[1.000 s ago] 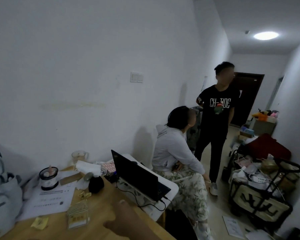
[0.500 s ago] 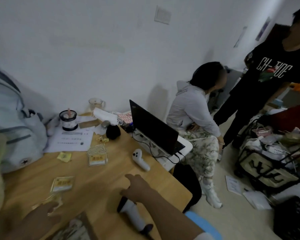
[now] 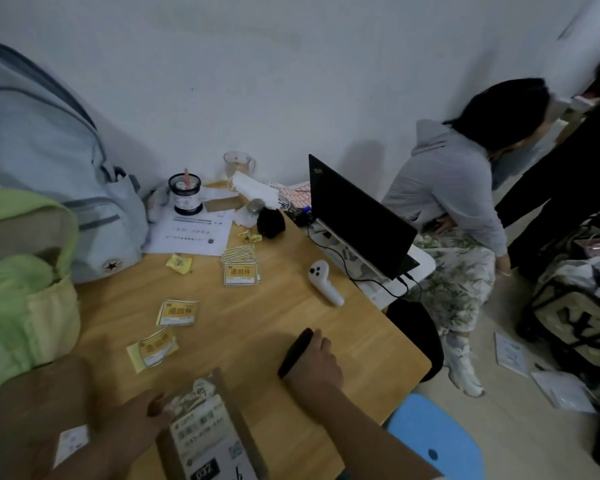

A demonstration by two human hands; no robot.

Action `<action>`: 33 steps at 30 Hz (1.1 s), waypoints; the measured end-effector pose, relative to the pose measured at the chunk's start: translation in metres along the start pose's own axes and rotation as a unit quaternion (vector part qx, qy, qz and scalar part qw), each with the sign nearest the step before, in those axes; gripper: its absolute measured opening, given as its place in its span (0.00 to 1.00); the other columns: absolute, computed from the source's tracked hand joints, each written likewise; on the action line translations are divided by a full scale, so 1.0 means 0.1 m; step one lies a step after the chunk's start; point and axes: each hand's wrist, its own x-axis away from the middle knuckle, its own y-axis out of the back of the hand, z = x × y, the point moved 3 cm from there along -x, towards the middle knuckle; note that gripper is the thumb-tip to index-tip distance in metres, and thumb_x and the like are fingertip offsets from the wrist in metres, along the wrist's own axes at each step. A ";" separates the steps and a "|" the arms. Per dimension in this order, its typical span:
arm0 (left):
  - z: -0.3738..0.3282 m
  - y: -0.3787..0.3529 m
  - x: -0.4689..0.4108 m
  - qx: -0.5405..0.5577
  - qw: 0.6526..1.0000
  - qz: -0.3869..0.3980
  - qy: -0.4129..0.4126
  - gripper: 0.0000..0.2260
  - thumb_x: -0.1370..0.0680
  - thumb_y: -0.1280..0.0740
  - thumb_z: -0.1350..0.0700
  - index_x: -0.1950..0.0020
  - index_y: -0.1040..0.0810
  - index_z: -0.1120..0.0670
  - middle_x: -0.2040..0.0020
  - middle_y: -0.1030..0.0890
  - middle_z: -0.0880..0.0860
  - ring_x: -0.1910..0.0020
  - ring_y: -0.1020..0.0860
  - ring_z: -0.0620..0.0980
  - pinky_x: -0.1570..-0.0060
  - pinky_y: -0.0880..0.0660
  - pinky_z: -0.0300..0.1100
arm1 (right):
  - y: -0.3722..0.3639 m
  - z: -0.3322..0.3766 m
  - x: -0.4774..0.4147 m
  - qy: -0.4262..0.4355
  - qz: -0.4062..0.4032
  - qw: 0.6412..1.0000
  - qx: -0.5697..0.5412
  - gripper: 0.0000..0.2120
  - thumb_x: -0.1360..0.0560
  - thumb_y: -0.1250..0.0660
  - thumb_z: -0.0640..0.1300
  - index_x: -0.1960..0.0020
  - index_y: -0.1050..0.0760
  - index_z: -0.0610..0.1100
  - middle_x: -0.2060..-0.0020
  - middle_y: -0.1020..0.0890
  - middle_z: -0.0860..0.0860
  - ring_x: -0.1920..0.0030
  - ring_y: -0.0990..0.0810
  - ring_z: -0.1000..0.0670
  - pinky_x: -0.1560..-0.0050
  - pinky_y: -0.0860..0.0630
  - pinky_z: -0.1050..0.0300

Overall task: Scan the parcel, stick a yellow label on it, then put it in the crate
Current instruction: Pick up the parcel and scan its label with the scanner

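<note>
Blurred left hand (image 3: 136, 424), grip unclear; right hand (image 3: 314, 363) fingers wrap scanner (image 3: 293, 353); parcel (image 3: 208, 434) cut off below.

Right hand (image 3: 316, 361) on black scanner (image 3: 294, 351)

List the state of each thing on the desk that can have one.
parcel, shipping label up, no yellow label seen
left hand, holds the parcel's left edge
right hand, grips the scanner
yellow label stack, fanned on the desk
laptop, lid open, cable plugged in
black jar, open, stick inside
white controller, lying on its side
</note>
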 end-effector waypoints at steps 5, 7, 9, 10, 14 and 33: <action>-0.04 -0.06 0.12 0.001 1.000 0.008 0.017 0.21 0.20 0.38 0.55 0.28 0.33 0.59 0.33 0.25 0.59 0.38 0.26 0.56 0.46 0.31 0.43 | -0.16 -0.17 0.04 -0.043 0.060 0.995 0.069 0.22 0.23 0.37 0.44 0.31 0.36 0.45 0.37 0.28 0.46 0.38 0.25 0.44 0.45 0.26 0.52; -0.05 -0.10 0.15 0.013 1.000 -0.003 0.021 0.21 0.20 0.38 0.54 0.28 0.33 0.59 0.32 0.26 0.58 0.35 0.26 0.57 0.45 0.30 0.43 | -0.18 -0.23 0.04 -0.041 0.054 0.995 0.071 0.18 0.22 0.40 0.45 0.33 0.35 0.46 0.38 0.28 0.47 0.39 0.25 0.44 0.49 0.28 0.53; -0.07 -0.10 0.23 0.027 0.999 -0.028 0.022 0.23 0.20 0.39 0.52 0.27 0.34 0.59 0.32 0.26 0.58 0.35 0.27 0.57 0.45 0.30 0.44 | -0.20 -0.26 0.07 -0.025 0.050 0.997 0.059 0.18 0.22 0.42 0.48 0.33 0.35 0.48 0.38 0.28 0.47 0.40 0.25 0.44 0.47 0.27 0.52; -0.05 -0.12 0.23 0.035 0.998 -0.034 0.025 0.23 0.20 0.39 0.51 0.27 0.35 0.59 0.31 0.27 0.58 0.35 0.27 0.57 0.46 0.30 0.44 | -0.25 -0.29 0.04 -0.010 0.059 0.997 0.058 0.19 0.23 0.42 0.49 0.33 0.36 0.49 0.37 0.28 0.47 0.40 0.26 0.43 0.46 0.26 0.51; -0.01 -0.18 0.30 0.070 0.995 -0.050 0.042 0.22 0.19 0.41 0.51 0.27 0.37 0.57 0.32 0.28 0.58 0.41 0.25 0.58 0.45 0.24 0.49 | -0.43 -0.45 -0.15 0.028 0.080 0.996 0.036 0.25 0.25 0.41 0.52 0.29 0.40 0.48 0.37 0.24 0.45 0.44 0.22 0.43 0.46 0.23 0.49; 0.02 -0.31 0.57 0.144 0.986 -0.076 0.040 0.32 0.21 0.38 0.57 0.21 0.51 0.55 0.28 0.31 0.57 0.31 0.30 0.57 0.41 0.30 0.46 | 0.10 -0.25 0.28 0.045 0.047 0.991 -0.120 0.10 0.24 0.33 0.44 0.53 0.34 0.41 0.65 0.29 0.48 0.68 0.29 0.51 0.71 0.34 0.58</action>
